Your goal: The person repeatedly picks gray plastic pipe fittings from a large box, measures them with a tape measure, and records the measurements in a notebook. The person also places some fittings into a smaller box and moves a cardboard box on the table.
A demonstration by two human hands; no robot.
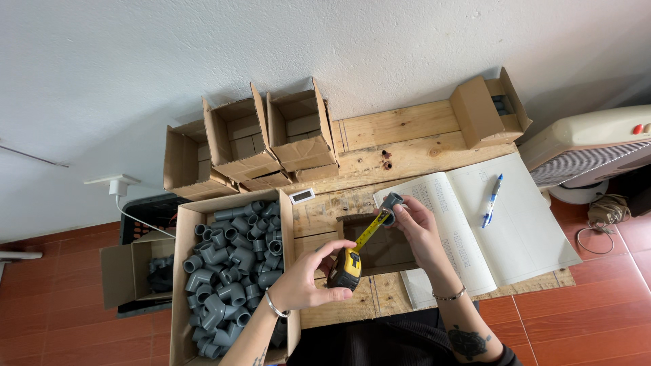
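A: Measuring, is it? Where's the piece?

B: Centre of frame. Your right hand [417, 227] pinches the small grey plastic pipe fitting [391, 201]; your left hand [308, 281] is clenched round the yellow-and-black tape measure [346, 268], blade run up to the fitting.

A: What matters now?

B: Hold the blade square, I'd judge.

A: Anything crowding you?

B: The cardboard box of grey elbow fittings [227, 271] lower left, the open ledger [475, 224] with its blue pen [491, 200] right.

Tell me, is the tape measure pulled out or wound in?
Pulled out: the tape measure sits in the left hand, its yellow blade running up to the grey pipe fitting held by the right hand.
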